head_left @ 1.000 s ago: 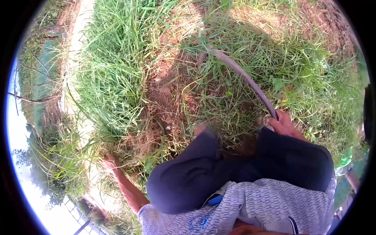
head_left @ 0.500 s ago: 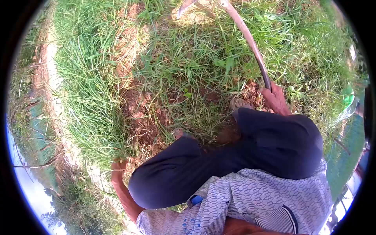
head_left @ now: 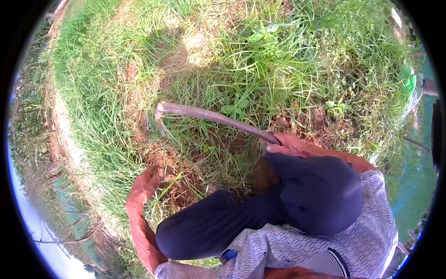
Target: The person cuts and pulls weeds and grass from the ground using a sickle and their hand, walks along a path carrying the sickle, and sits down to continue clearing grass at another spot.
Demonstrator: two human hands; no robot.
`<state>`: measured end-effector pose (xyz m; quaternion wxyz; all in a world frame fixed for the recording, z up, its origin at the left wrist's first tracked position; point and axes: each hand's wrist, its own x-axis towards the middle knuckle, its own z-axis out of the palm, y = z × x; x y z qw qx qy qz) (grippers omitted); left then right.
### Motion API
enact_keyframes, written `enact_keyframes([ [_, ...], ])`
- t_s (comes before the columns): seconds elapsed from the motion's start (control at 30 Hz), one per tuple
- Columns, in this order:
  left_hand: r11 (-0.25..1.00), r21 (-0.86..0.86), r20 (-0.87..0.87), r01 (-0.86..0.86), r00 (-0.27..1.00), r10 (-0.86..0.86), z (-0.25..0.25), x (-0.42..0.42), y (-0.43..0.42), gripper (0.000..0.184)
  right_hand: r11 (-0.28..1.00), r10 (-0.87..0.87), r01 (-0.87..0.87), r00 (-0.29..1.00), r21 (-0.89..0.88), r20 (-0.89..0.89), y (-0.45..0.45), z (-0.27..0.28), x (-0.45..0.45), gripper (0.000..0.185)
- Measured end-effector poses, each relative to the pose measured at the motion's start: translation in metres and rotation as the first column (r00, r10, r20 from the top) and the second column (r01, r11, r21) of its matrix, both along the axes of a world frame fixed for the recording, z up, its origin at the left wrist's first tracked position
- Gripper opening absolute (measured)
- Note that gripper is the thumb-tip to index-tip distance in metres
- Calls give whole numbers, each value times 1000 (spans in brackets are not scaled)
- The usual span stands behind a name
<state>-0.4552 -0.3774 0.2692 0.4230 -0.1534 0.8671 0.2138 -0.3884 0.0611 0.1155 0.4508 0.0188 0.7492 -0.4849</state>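
In my right hand (head_left: pixel 289 144) is the dark end of a curved wooden handle of a short hoe (head_left: pixel 216 116). The fingers are wrapped round it, in front of my right knee. The hoe's head is at the left end of the handle, and its narrow metal blade (head_left: pixel 160 126) points down into the grass (head_left: pixel 186 146). My left hand (head_left: pixel 145 183) hovers low by the grass and bare soil, left of the blade. Its fingers are bent but slightly apart, and I see nothing held in them. Grass partly hides my feet.
My dark-trousered knees (head_left: pixel 320 195) are bent close to the ground. Reddish soil (head_left: pixel 174 160) shows between tufts. A pale strip (head_left: pixel 69 125) runs along the left side, with bare branches (head_left: pixel 65 241) beyond. A green and clear plastic thing (head_left: pixel 409 88) lies at the far right.
The hoe has swung down and to the left, its head coming from the top of the view to near my left hand. My left hand has risen slightly out of the grass.
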Motion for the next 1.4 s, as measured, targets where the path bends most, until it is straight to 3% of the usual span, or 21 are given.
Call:
enact_keyframes([
  [0.1, 995, 28, 98, 95, 990, -97, -2, -14, 14, 96, 978, 110, -156, 949, -138, -295, -34, 6, -30, 42],
  [0.2, 875, 446, 119, -189, 981, 151, 4, -14, 45, 126, 923, 229, -337, 869, -185, -438, -68, 30, -56, 41],
  [0.23, 763, 618, -25, -191, 965, 262, -17, -6, 39, 133, 904, 221, -369, 836, -215, -503, -80, 35, -57, 41],
  [0.27, 536, 813, 26, -227, 934, 357, -25, -4, 37, 106, 881, 211, -405, 798, -245, -564, -90, 40, -59, 41],
  [0.33, 241, 852, 239, -466, 753, 613, -14, 2, 51, 74, 844, 219, -476, 727, -248, -651, -97, 45, -66, 40],
  [0.37, 133, 866, 276, -481, 684, 676, -15, 3, 40, 42, 796, 229, -555, 647, -243, -727, -102, 47, -70, 40],
  [0.4, 116, 888, 217, -446, 627, 748, -10, 3, 43, 33, 796, 221, -552, 646, -247, -731, -106, 41, -79, 40],
  [0.47, 176, 885, 104, -431, 551, 828, -8, 6, 30, 33, 845, 31, -469, 522, -257, -852, -103, 18, -109, 29],
  [0.53, 96, 886, 187, -454, 538, 822, -8, 11, 1, 34, 988, 37, -150, 411, -28, -911, -77, 6, -162, 29],
  [0.57, 132, 878, 135, -461, 502, 854, -5, 15, 0, 33, 989, 35, -146, 408, -27, -912, -55, -2, -190, 29],
  [0.6, 168, 867, 81, -470, 463, 882, 1, 19, 1, 33, 982, 172, 9, 400, 191, -900, -29, -10, -218, 14],
  [0.73, 145, 851, 89, -505, 411, 907, 0, 44, -25, 33, 587, 513, 319, 564, 744, -647, 52, -48, -258, 33],
  [0.77, 147, 829, 88, -539, 385, 919, -5, 49, -32, 32, 547, 535, 102, 721, 831, -440, 68, -48, -262, 32],
  [0.87, 189, 765, 39, -616, 337, 941, -18, 53, -35, 33, 681, 326, 45, 875, 731, -358, 77, -44, -247, 20],
  [1.0, 239, 737, 59, -632, 412, 909, -26, 49, -29, 34, 757, 252, 52, 896, 651, -364, 80, -88, -231, 20],
  [1.07, 262, 735, 61, -626, 445, 893, -28, 39, -27, 34, 567, 748, -280, 567, 774, -343, 71, -118, -205, 27],
  [1.1, 302, 742, 40, -599, 489, 871, -30, 35, -27, 35, 927, 290, -148, 865, 344, -410, 52, -81, -159, 32],
  [1.13, 333, 744, 30, -579, 527, 849, -34, 34, -25, 35, 861, 487, -349, 778, 371, -397, 31, -62, -114, 31],
  [1.2, 383, 726, 26, -572, 579, 815, -40, 25, -20, 33, 886, 463, -424, 809, 185, -362, 9, -61, -19, 27],
  [1.33, 436, 696, 25, -570, 627, 779, -51, 8, -11, 35, 940, 342, -300, 838, 164, -425, 32, -77, 3, 19],
  [1.4, 446, 703, 33, -554, 652, 758, -51, 5, -11, 35, 897, 323, -13, 699, 441, -638, 49, -55, -41, 24],
])
